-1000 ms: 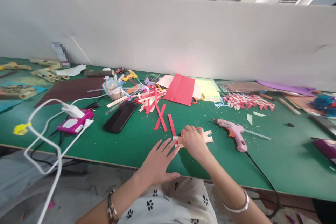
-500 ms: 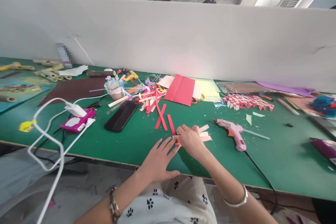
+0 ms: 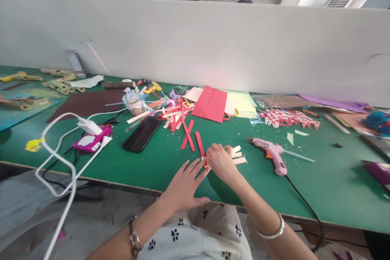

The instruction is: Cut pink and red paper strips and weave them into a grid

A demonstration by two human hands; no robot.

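My left hand (image 3: 185, 186) lies flat with its fingers spread, and its fingertips rest at the left end of a small piece of interlaced paper strips. My right hand (image 3: 222, 163) has its fingers curled down over these strips and covers most of them. Cream paper strips (image 3: 240, 161) stick out to the right from under it. A red paper strip (image 3: 200, 144) runs up and away from the fingertips of both hands. Two more red strips (image 3: 187, 137) lie crossed just beyond. How the covered strips interlace is hidden.
A pink glue gun (image 3: 271, 151) lies right of my hands, its cord over the table edge. On the left are a black phone (image 3: 141, 134) and a purple power strip (image 3: 91, 140) with white cables. Behind lie red card (image 3: 210, 104), a strip pile (image 3: 174, 117) and woven red-and-white paper (image 3: 288, 118).
My right hand has shifted very slightly on the strips, and the cream ends fan out a little differently. My left hand stays where it was. The view has moved a touch.
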